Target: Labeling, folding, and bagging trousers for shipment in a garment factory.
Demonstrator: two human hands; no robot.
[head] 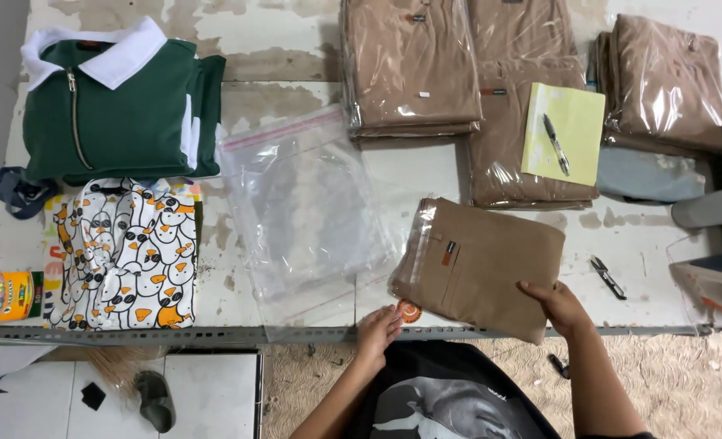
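Observation:
A folded tan garment (491,264) lies at the table's front edge, its left end inside the mouth of a clear plastic bag (418,244). My right hand (558,307) grips the garment's near right corner. My left hand (379,328) rests on the table edge by the garment's near left corner, beside a small round orange sticker (410,310); its fingers are curled and it holds nothing that I can see. Empty clear bags (304,203) lie spread out to the left of the garment.
Stacks of bagged tan garments (414,65) fill the back, one (662,81) at the far right. A yellow notepad (564,134) carries a pen (556,145). Green zip shirts (121,106) and a duck-print garment (125,252) lie left. Small snips (607,276) lie right.

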